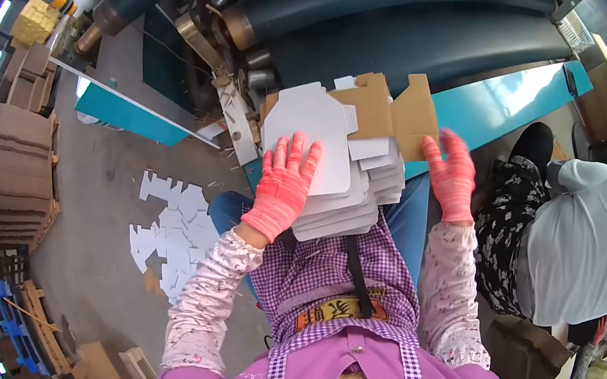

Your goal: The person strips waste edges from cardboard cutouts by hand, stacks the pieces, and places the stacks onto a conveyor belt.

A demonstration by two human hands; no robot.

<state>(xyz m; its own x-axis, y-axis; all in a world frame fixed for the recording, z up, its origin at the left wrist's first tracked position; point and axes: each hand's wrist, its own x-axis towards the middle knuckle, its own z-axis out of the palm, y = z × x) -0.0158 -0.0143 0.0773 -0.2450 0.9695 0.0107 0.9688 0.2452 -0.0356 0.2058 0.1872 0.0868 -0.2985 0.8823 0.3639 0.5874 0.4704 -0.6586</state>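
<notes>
My left hand, in a pink-red knit glove, lies flat with its fingers spread on a white die-cut cardboard sheet. Beneath that sheet is a stack of similar cardboard blanks, resting at my lap. Farther out on the pile, a brown cardboard blank shows its unprinted side and notched flaps. My right hand, gloved the same way, is at the right edge of this brown blank. Its fingers are apart, and a fingertip overlaps the cardboard edge; whether it presses there I cannot tell.
Large dark rollers of a machine stand ahead, with a teal panel below. White cardboard scraps litter the floor at left. Stacked brown cardboard sits far left. A person in a grey top is at my right, near an open carton.
</notes>
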